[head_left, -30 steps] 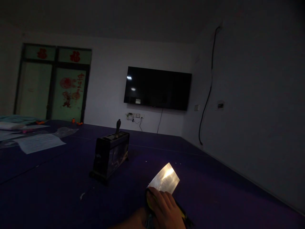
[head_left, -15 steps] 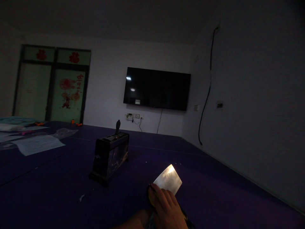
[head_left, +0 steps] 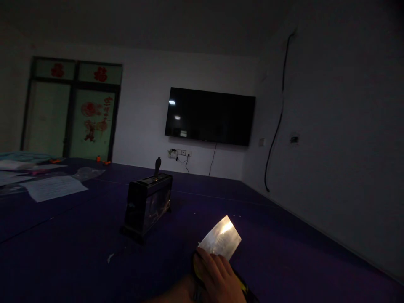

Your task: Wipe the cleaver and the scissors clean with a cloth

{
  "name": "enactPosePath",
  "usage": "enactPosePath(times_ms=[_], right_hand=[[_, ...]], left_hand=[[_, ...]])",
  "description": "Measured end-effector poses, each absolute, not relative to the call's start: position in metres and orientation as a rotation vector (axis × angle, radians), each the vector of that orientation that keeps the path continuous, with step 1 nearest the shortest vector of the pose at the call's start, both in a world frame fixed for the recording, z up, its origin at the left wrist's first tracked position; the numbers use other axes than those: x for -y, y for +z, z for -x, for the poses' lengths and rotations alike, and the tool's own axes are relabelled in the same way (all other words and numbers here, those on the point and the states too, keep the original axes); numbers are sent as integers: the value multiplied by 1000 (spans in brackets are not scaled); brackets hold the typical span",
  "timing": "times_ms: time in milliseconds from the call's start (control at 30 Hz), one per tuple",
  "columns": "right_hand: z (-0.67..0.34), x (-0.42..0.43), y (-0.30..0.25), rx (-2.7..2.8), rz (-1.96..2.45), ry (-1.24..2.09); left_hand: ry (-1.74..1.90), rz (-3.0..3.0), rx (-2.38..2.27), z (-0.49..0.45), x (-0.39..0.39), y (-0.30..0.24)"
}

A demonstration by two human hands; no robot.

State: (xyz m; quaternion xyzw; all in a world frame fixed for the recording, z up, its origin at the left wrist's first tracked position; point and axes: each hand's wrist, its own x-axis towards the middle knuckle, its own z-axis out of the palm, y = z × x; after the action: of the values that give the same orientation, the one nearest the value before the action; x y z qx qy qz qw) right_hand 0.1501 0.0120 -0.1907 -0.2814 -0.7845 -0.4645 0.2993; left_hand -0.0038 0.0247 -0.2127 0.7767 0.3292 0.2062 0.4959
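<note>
At the bottom middle, my left hand [head_left: 217, 277] lies curled over a yellow cloth [head_left: 198, 269] and presses it on the near end of a shiny metal blade [head_left: 221, 242]. The blade catches the light and points up and to the right over the dark purple surface [head_left: 78, 252]. Something black and yellow [head_left: 244, 290] runs off the frame under the hand. My right hand is out of view. A black box [head_left: 147, 206] with a dark handle [head_left: 157, 166] sticking up from its top stands just left of the blade.
The room is dim. White sheets of paper [head_left: 53, 188] and clear plastic [head_left: 86, 172] lie at the far left. A black TV [head_left: 210, 116] hangs on the back wall above sockets [head_left: 178, 153]. A glass door with red decorations [head_left: 91, 122] is at the left. A wall [head_left: 331, 147] closes the right side.
My hand and the blade shifted slightly; the blade dipped down and right, then came back. The view wobbled a little. The box has not moved.
</note>
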Motion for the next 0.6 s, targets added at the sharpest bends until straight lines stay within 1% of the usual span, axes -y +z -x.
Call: enactPosePath(times_ms=[100, 367, 467, 600], right_hand=[[-152, -12, -188, 2074, 807, -1171], [-178, -21, -180, 1927, 1237, -1048], [-183, -22, -177, 1904, 1247, -1040], [-175, -17, -179, 1950, 1102, -1056]], left_hand=[[532, -1907, -782, -4, -33, -211], [572, -1944, -717, -8, -45, -211], [611, -1949, -696, -4, -45, -210], [644, -1942, -673, -4, -44, -210]])
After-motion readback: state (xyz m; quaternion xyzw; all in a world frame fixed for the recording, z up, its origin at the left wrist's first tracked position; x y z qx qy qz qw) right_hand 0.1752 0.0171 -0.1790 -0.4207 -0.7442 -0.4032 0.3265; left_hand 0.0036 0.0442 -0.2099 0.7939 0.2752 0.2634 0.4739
